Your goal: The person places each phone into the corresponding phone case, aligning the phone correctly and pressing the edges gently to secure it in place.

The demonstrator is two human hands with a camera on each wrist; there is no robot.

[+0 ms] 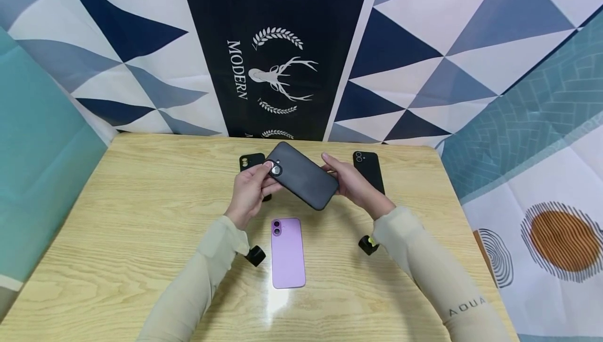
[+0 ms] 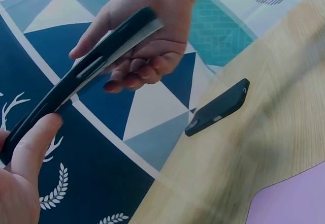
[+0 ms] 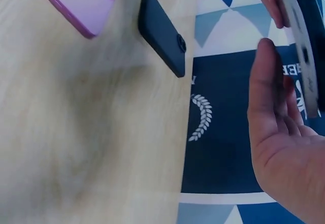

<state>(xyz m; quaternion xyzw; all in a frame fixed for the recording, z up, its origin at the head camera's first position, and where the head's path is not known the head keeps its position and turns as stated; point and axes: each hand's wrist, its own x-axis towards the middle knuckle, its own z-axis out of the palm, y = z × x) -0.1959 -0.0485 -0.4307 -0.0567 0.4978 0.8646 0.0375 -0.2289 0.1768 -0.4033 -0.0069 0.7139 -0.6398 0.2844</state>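
Note:
A dark phone case is held tilted above the table, its camera opening toward the left. My left hand pinches that end, thumb near the camera opening and fingers underneath. At the opposite end is my right hand, its fingers loosely extended behind the case and the thumb apart from it. In the right wrist view the right hand lies beside the case, which shows a pale inner edge. Whether its fingertips touch the case is unclear. Below lies a purple phone, camera side up.
A black phone case lies partly hidden behind the left hand. Another black case lies at the back right. Small black wrist-worn pieces show by the left sleeve and the right sleeve. Patterned cloth stands behind the wooden table.

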